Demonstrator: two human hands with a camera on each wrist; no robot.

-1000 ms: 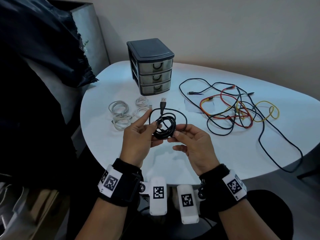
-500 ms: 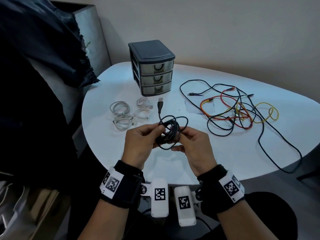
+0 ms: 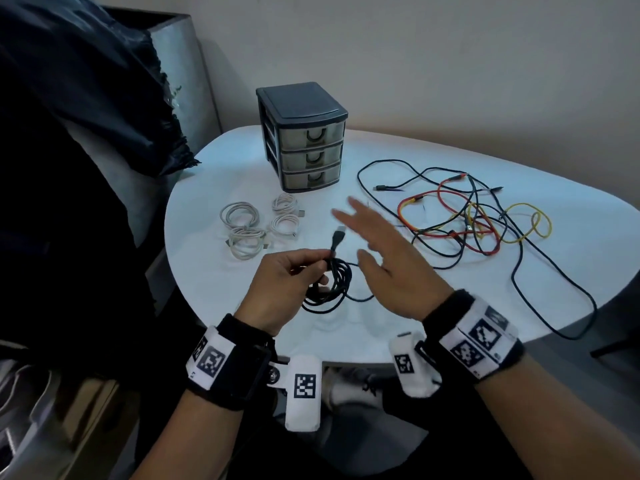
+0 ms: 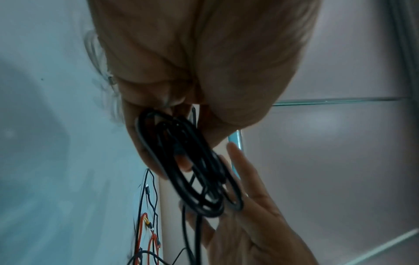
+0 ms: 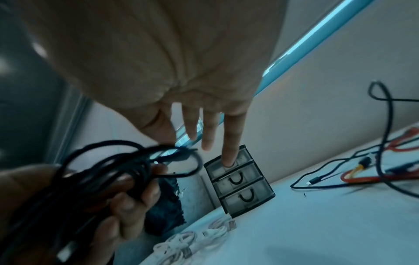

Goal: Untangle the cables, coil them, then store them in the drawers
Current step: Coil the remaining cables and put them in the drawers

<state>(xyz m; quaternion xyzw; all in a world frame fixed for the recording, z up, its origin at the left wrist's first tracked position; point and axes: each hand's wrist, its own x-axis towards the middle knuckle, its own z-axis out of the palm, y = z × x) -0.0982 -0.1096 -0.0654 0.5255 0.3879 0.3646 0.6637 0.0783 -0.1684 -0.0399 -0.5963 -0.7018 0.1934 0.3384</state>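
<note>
White coils (image 3: 244, 233), four of them already wound, lie at the left of the table (image 3: 381, 327), in front of the drawer unit (image 3: 304, 136), whose three drawers are all closed. Just right of them my left hand (image 3: 280, 289) pinches the black cable (image 3: 330, 280), looped into a loose bundle above the table edge, its USB plug (image 3: 338, 233) sticking up and a short tail hanging off the coil. My right hand (image 3: 388, 261) is off the cable, fingers spread wide and straight, stretched forward toward the drawers. Further right the black, red and yellow tangle (image 3: 474, 220) waits unsorted. I judge the coiling of this cable done and the storing step beginning; next I must hook a drawer handle, pull it out, and drop the bundle in without letting it spring loose.
</note>
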